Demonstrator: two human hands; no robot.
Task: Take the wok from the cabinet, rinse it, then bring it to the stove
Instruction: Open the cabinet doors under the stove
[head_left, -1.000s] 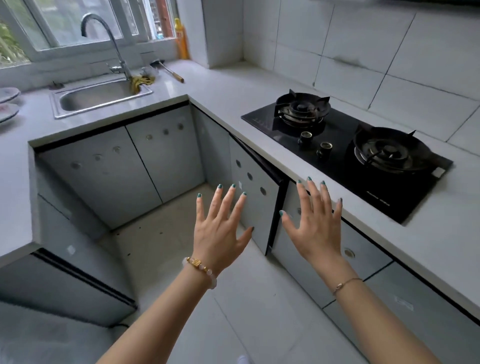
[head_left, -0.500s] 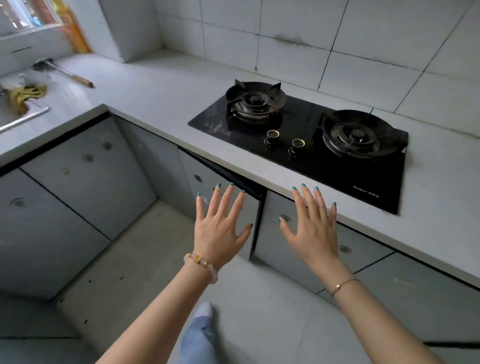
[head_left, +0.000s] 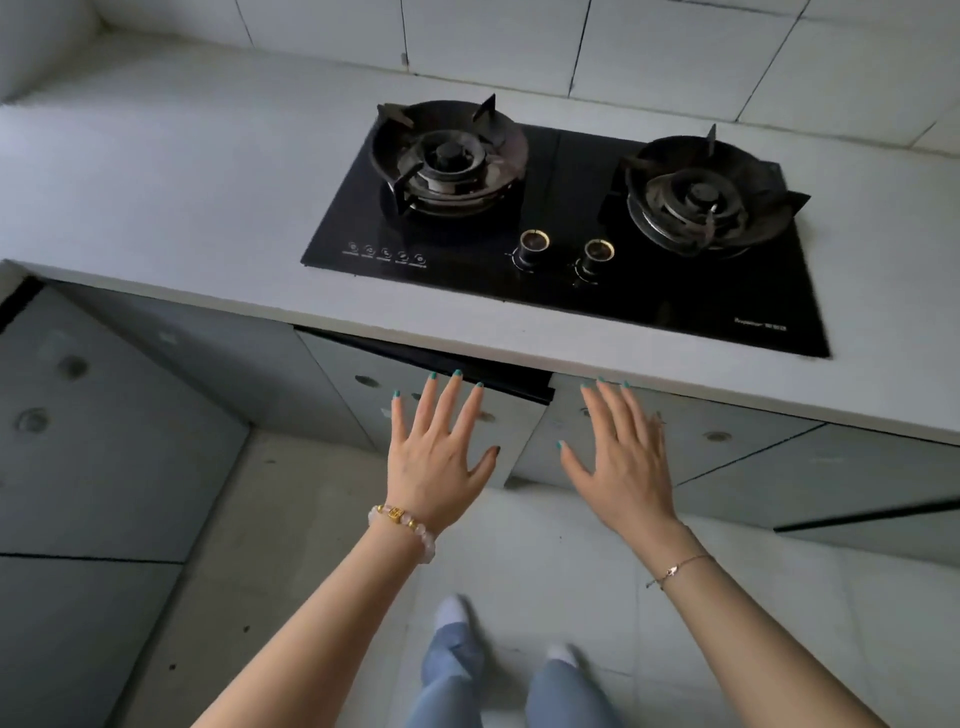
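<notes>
My left hand and right hand are both held out flat, backs up, fingers straight and spread wide, holding nothing. The two hands are side by side and apart from each other. Both sit in front of the cabinet fronts below the white countertop. The left hand overlaps the cabinet door, which stands ajar: a dark gap shows along its top edge under the countertop lip. The right hand overlaps the neighbouring door, which lies flush. I cannot tell whether either hand touches a door. My fingertips reach just below the front edge of the countertop. The stove, a black glass panel, is set into the countertop directly beyond my hands. It carries a left burner, a right burner and two knobs near its front edge. Both burner grates are bare. The wok does not show in this view, and I cannot tell where it lies. A beaded bracelet is on my left wrist and a thin chain is on my right.
</notes>
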